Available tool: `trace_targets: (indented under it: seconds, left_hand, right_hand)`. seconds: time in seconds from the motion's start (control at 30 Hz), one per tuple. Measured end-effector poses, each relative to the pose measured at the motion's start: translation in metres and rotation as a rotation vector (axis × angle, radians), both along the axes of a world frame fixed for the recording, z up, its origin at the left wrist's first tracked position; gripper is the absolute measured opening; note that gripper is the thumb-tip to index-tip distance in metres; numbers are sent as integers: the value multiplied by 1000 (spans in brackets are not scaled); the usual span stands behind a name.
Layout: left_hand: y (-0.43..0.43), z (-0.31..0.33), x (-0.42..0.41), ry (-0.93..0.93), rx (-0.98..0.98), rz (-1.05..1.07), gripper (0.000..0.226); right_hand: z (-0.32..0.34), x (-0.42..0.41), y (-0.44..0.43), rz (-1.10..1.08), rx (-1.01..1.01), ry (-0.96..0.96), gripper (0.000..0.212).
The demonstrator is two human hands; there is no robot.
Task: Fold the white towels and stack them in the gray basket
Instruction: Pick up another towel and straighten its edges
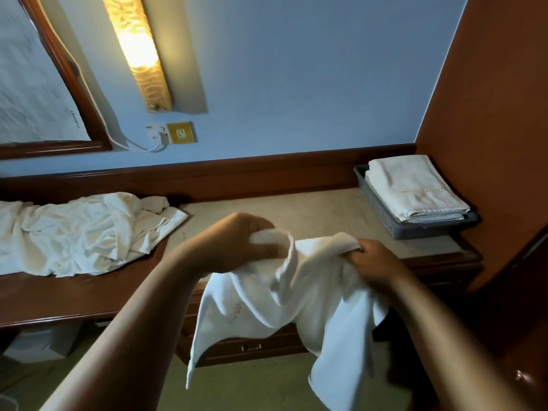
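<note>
Table (267, 209) long, against wall, serves as work surface. Heap of unfolded towels (74, 232) at left end, within reach for next turns. Held towel (267, 307) hangs in front of table edge, top bunched, likely being spread for first fold. Gray basket (382, 216) at right end, folded stack (415, 188) inside. Left hand (237, 241) and right hand (376, 262) apart, each clenched on held towel's upper edge

The wooden desk (74, 295) runs along the wall. A crumpled heap of white towels (74, 232) lies at its left end. A gray basket (382, 215) holding folded towels (415, 188) sits in its far right corner.
</note>
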State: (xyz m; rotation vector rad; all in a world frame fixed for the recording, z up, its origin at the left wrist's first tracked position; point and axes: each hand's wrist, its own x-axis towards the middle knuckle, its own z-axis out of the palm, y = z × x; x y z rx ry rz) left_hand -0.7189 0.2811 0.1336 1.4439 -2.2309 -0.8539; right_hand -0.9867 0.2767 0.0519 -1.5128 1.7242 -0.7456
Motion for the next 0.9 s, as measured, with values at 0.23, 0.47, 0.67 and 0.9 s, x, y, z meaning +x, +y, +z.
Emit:
trace_targets:
  seconds: [0.23,0.47,0.67,0.9]
  left_hand:
    - [-14,-12,-3,483,-276,356,24]
    - [-11,-6,8,357,-407,503,35]
    - [-2,-18,0,585,-193,661,38]
    - [9,-36,-21,665,-214,601,19]
  right_hand:
    - [-5,0,-3,39,125,-64,28]
    - [-21,-11,2,-74,133,-524,41]
    - [-1,8,22,-121,-268,-741,37]
    - [32,29,58,264,-333,-856,31]
